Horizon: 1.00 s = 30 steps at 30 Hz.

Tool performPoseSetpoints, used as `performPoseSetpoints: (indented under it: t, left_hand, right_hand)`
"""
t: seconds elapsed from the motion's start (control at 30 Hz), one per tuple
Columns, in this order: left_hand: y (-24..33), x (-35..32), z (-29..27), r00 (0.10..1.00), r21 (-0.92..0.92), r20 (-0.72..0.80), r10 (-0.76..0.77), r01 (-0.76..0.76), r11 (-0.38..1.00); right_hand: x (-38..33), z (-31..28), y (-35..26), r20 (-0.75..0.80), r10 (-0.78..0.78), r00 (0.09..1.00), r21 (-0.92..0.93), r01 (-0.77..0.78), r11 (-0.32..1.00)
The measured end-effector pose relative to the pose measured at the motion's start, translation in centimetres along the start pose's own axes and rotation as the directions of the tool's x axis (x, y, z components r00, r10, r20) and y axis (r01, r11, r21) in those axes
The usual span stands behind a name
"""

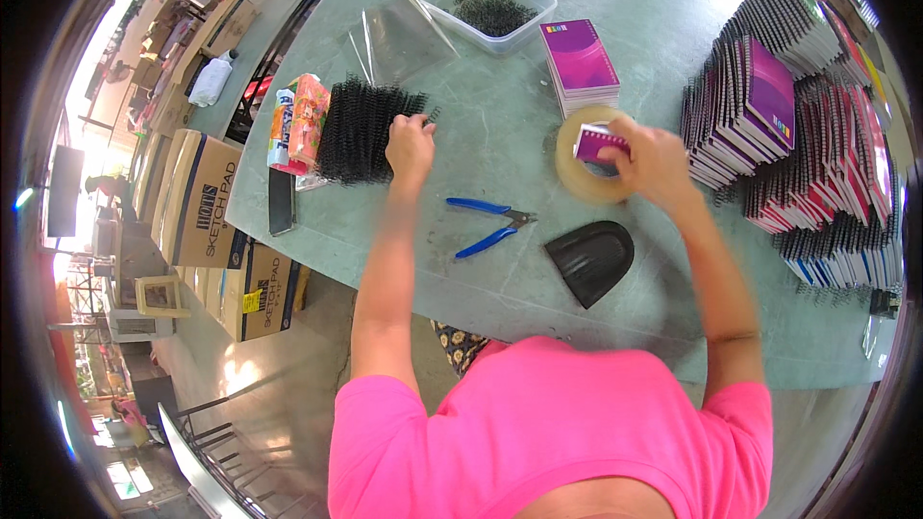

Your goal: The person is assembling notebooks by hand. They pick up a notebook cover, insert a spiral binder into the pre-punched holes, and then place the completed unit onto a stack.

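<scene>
Purple notepad (590, 142) — between the right fingers (620, 164)

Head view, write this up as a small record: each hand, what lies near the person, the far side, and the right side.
Left hand: at the right edge of a pile of black spiral coils; grip unclear
Right hand: holding a small purple pad with punched holes, above a tape roll
Near the person: blue-handled cutters, opened; black rounded object
Far side: clear tub of loose dark coils; purple pad stack
Right side: piled spiral notebooks
</scene>
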<state>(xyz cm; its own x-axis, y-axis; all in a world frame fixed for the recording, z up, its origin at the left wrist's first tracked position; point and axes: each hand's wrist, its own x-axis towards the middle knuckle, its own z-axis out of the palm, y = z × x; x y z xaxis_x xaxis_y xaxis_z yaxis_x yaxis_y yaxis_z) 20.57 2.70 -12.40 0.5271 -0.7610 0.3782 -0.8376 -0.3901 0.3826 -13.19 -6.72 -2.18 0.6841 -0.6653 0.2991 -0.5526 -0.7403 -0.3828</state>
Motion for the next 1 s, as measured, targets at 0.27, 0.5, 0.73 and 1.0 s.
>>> performPoseSetpoints:
  t: [0.27,0.5,0.73,1.0]
  left_hand:
    - [5.3,0.2,-2.0,0.993,0.123,0.028,0.113,-0.116,0.986]
    - [12.8,-3.2,-3.8,0.786,-0.107,0.469,0.403,-0.403,0.909]
    - [16.1,-3.5,-6.2,0.906,-0.635,0.310,0.287,-0.027,0.772]
    - [16.2,-4.0,-5.4,0.961,-0.632,0.114,0.252,-0.126,0.765]
  right_hand:
    - [2.2,-0.5,-0.6,0.041,0.046,0.998,-0.068,-0.043,0.997]
    - [2.8,0.5,-0.9,0.084,0.050,0.995,-0.009,-0.049,0.999]
    - [2.5,0.9,-0.5,0.037,0.005,0.999,0.047,-0.007,0.999]
    - [2.8,0.6,-1.0,0.086,-0.015,0.996,0.120,0.005,0.993]
